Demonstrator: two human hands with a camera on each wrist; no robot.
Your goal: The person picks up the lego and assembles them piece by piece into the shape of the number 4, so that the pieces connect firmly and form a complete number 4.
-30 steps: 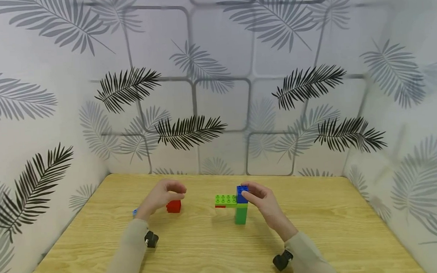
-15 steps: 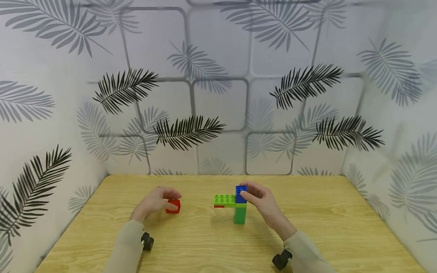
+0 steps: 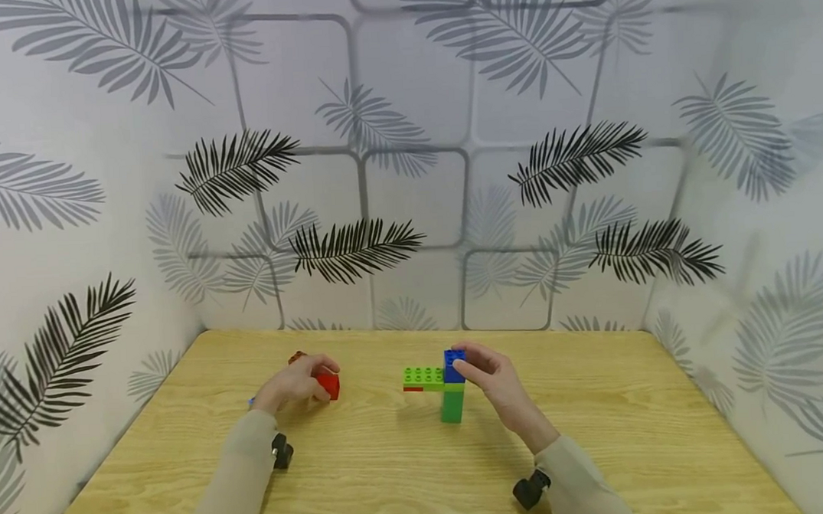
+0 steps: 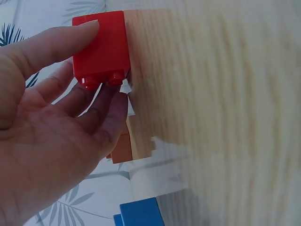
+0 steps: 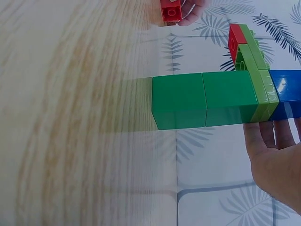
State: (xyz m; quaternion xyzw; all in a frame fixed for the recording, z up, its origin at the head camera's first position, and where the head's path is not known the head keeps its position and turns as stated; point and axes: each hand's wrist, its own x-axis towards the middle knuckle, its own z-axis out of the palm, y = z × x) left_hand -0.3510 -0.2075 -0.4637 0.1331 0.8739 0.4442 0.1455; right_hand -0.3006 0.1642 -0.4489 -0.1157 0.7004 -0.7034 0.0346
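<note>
On the left of the table, my left hand (image 3: 294, 385) pinches a red toy building brick (image 4: 107, 49). Its thumb lies on one face, and the fingers curl behind. The brick's studs point toward the palm. Right of centre stands an upright stack: two green bricks (image 5: 204, 100) at the bottom, lime pieces (image 3: 423, 376) jutting left, and a blue brick (image 3: 451, 372) on top. A small red piece (image 3: 413, 389) sits under the jutting end. My right hand (image 3: 503, 387) holds the blue brick between thumb and fingers. Part of that brick is cut off in the right wrist view.
Behind my left hand lies an orange-brown brick (image 4: 122, 148), mostly hidden in the head view. Another blue brick (image 4: 142, 213) lies near the left wrist. The wooden table (image 3: 393, 472) is bounded by patterned walls at the back and sides.
My left hand has come down and back onto the red brick and now grips it. My right hand keeps its hold on the stack's blue brick, with no visible movement of the stack.
</note>
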